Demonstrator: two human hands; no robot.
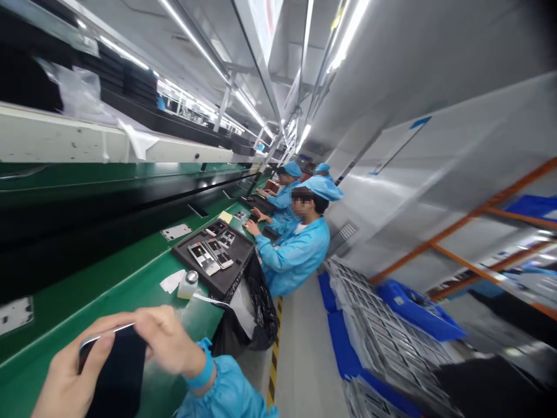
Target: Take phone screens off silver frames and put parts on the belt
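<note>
A dark, flat, phone-like device (pixel 116 371) with a shiny rim is held between both hands above the green bench (pixel 150 278). My left hand (pixel 72 371) grips its left side and upper edge. Fingers of my right hand (pixel 167 339) close on its upper right corner; a blue cuff is at the wrist. Just beyond the hands stand a small bottle with a metal top (pixel 188 284) and a white wipe (pixel 172 281). Farther off, a black tray (pixel 239 261) carries several opened devices.
Co-workers in blue caps and coats sit along the bench; the nearest person (pixel 296 247) works beyond the tray. A black bag (pixel 261 307) hangs at the bench edge. White plates lie on the bench. Blue bins (pixel 418 310) and stacked trays (pixel 383 331) stand at the right.
</note>
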